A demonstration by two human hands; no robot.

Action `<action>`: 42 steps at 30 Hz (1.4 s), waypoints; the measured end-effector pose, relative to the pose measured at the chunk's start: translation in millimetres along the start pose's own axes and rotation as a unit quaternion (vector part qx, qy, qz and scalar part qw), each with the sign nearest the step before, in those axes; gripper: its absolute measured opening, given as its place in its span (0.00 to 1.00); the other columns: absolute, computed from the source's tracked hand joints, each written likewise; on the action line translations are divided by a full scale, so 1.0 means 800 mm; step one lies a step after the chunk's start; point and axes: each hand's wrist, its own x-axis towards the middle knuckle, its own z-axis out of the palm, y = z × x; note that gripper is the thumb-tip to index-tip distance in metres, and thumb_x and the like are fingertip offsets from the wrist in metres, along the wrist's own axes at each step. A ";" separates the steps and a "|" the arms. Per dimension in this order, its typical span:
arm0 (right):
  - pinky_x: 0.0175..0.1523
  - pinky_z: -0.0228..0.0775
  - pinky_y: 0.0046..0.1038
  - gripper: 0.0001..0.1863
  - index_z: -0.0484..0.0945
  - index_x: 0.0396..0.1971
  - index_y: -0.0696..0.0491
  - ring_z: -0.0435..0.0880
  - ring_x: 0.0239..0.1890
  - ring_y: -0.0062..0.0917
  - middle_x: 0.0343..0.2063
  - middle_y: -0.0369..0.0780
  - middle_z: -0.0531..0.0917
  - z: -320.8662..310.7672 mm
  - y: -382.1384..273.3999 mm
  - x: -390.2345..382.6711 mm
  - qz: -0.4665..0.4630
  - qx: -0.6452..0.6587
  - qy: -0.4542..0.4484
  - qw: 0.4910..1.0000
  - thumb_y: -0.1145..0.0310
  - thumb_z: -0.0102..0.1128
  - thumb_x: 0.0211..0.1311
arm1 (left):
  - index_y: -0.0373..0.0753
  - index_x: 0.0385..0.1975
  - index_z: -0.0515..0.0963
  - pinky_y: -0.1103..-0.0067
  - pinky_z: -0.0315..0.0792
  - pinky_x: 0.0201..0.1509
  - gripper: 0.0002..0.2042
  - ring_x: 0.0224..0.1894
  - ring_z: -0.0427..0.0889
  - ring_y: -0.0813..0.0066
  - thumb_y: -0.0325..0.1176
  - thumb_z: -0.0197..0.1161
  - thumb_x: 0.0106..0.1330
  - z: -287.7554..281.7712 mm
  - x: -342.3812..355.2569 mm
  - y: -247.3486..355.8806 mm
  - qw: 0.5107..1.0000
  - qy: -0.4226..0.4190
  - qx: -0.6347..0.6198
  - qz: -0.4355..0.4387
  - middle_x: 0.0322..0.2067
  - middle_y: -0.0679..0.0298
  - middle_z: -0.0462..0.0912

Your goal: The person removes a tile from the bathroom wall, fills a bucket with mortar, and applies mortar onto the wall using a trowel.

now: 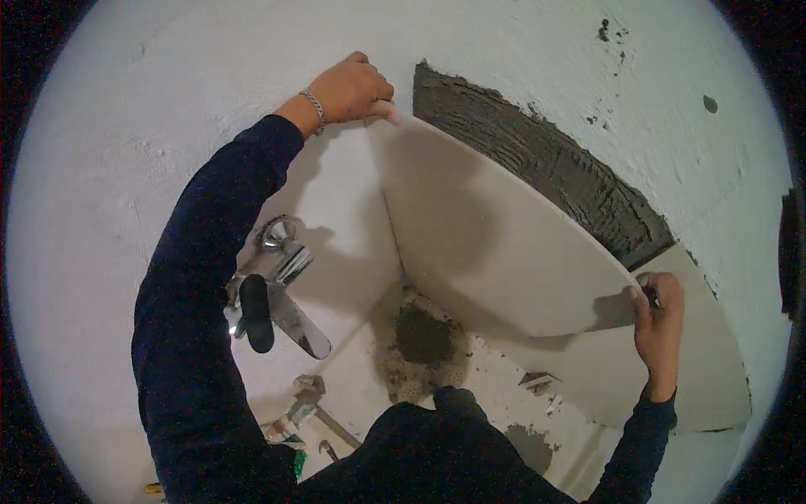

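Note:
A large cream tile (478,227) leans away from the wall at its upper edge, between my two hands. My left hand (354,91) is closed at its upper left corner, the thumb on the face and the fingers curled beside the edge. At the opposite end, my right hand (660,323) grips the right edge, thumb in front and fingertips behind. Behind the tile's top edge, a band of grey, ridged mortar (537,160) shows on the white wall. The tile's lower part lies in shadow.
A chrome mixer tap (290,273) juts from the tiled left wall below my left arm. Another cream tile (693,357) is set on the wall at the right. Below are a round grey mortar patch (422,333), mortar scraps (539,383) and a partly hidden handled tool (336,427).

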 end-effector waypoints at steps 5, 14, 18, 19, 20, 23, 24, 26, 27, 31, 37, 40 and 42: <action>0.43 0.62 0.34 0.07 0.72 0.30 0.58 0.69 0.34 0.40 0.29 0.45 0.72 -0.006 -0.016 -0.010 -0.013 -0.006 -0.013 1.000 0.72 0.58 0.53 | 0.42 0.19 0.77 0.71 0.65 0.47 0.23 0.30 0.78 0.65 0.58 0.52 0.57 -0.017 -0.006 0.002 0.996 -0.081 0.025 0.019 0.20 0.64 0.79; 0.43 0.62 0.35 0.06 0.72 0.29 0.58 0.69 0.33 0.40 0.28 0.45 0.72 -0.015 -0.035 -0.029 -0.036 0.032 -0.033 0.998 0.74 0.57 0.51 | 0.44 0.21 0.77 0.70 0.65 0.46 0.19 0.31 0.77 0.67 0.54 0.54 0.57 -0.039 -0.047 0.028 0.999 -0.034 -0.003 -0.019 0.22 0.66 0.78; 0.40 0.63 0.32 0.07 0.71 0.27 0.58 0.69 0.32 0.37 0.27 0.45 0.72 -0.027 -0.042 -0.052 -0.025 0.060 -0.044 0.997 0.75 0.59 0.50 | 0.45 0.23 0.76 0.70 0.65 0.48 0.17 0.33 0.77 0.67 0.53 0.55 0.57 -0.054 -0.067 0.044 0.997 -0.065 0.008 -0.044 0.24 0.66 0.78; 0.41 0.62 0.34 0.07 0.71 0.27 0.57 0.69 0.33 0.39 0.27 0.45 0.72 -0.030 -0.044 -0.058 0.002 0.075 -0.067 0.995 0.74 0.60 0.49 | 0.45 0.23 0.76 0.70 0.65 0.48 0.17 0.33 0.77 0.67 0.53 0.55 0.57 -0.058 -0.071 0.048 0.997 -0.068 0.011 -0.047 0.24 0.66 0.78; 0.41 0.62 0.34 0.07 0.71 0.27 0.57 0.69 0.33 0.39 0.27 0.45 0.72 -0.034 -0.047 -0.063 -0.001 0.078 -0.067 0.995 0.74 0.60 0.49 | 0.45 0.21 0.76 0.72 0.64 0.46 0.17 0.31 0.77 0.68 0.53 0.54 0.57 -0.063 -0.076 0.051 0.997 -0.061 0.013 -0.044 0.22 0.67 0.77; 0.39 0.63 0.34 0.09 0.71 0.26 0.56 0.70 0.32 0.39 0.27 0.45 0.73 -0.043 -0.052 -0.075 0.056 0.136 -0.098 0.984 0.75 0.63 0.45 | 0.46 0.19 0.75 0.73 0.63 0.45 0.18 0.30 0.76 0.69 0.54 0.54 0.57 -0.077 -0.093 0.062 0.998 -0.053 0.022 -0.036 0.21 0.68 0.76; 0.38 0.64 0.34 0.10 0.72 0.26 0.56 0.71 0.32 0.39 0.27 0.45 0.74 -0.045 -0.052 -0.079 0.024 0.129 -0.111 0.985 0.75 0.64 0.43 | 0.46 0.19 0.75 0.73 0.63 0.45 0.17 0.31 0.76 0.69 0.54 0.54 0.57 -0.081 -0.100 0.066 0.998 -0.043 0.024 -0.033 0.21 0.68 0.76; 0.37 0.64 0.34 0.11 0.72 0.26 0.56 0.72 0.31 0.39 0.28 0.45 0.74 -0.046 -0.052 -0.088 -0.007 0.124 -0.123 0.985 0.75 0.65 0.41 | 0.46 0.20 0.75 0.72 0.63 0.45 0.17 0.32 0.75 0.69 0.53 0.54 0.57 -0.090 -0.112 0.073 0.998 -0.054 0.019 -0.040 0.22 0.68 0.76; 0.36 0.64 0.35 0.11 0.73 0.26 0.55 0.72 0.31 0.39 0.27 0.45 0.75 -0.045 -0.051 -0.093 -0.015 0.134 -0.121 0.983 0.74 0.65 0.41 | 0.46 0.21 0.75 0.72 0.63 0.46 0.17 0.33 0.75 0.69 0.53 0.53 0.57 -0.096 -0.116 0.077 0.997 -0.064 0.014 -0.049 0.22 0.68 0.75; 0.36 0.65 0.36 0.10 0.74 0.23 0.54 0.73 0.28 0.39 0.23 0.42 0.75 -0.049 -0.058 -0.098 -0.088 0.175 -0.155 0.968 0.73 0.66 0.39 | 0.46 0.21 0.74 0.71 0.63 0.46 0.16 0.33 0.74 0.68 0.52 0.54 0.57 -0.113 -0.139 0.093 0.995 -0.082 0.020 -0.057 0.23 0.69 0.75; 0.33 0.60 0.32 0.10 0.75 0.20 0.53 0.72 0.22 0.33 0.19 0.38 0.75 -0.050 -0.059 -0.107 -0.137 0.211 -0.198 0.947 0.76 0.66 0.34 | 0.47 0.30 0.78 0.66 0.62 0.52 0.12 0.37 0.76 0.68 0.47 0.56 0.57 -0.137 -0.159 0.111 0.981 -0.167 0.015 -0.096 0.29 0.69 0.77; 0.34 0.59 0.32 0.10 0.75 0.20 0.52 0.72 0.22 0.31 0.16 0.37 0.75 -0.057 -0.067 -0.100 -0.171 0.198 -0.234 0.936 0.75 0.67 0.34 | 0.46 0.23 0.75 0.71 0.63 0.47 0.14 0.33 0.73 0.69 0.49 0.56 0.56 -0.143 -0.163 0.119 0.991 -0.109 0.033 -0.063 0.25 0.68 0.74; 0.33 0.58 0.33 0.10 0.75 0.20 0.52 0.72 0.21 0.31 0.16 0.36 0.75 -0.054 -0.069 -0.097 -0.196 0.187 -0.246 0.931 0.74 0.67 0.34 | 0.45 0.24 0.75 0.71 0.63 0.48 0.13 0.33 0.73 0.70 0.48 0.57 0.55 -0.150 -0.174 0.124 0.993 -0.084 0.027 -0.084 0.25 0.67 0.74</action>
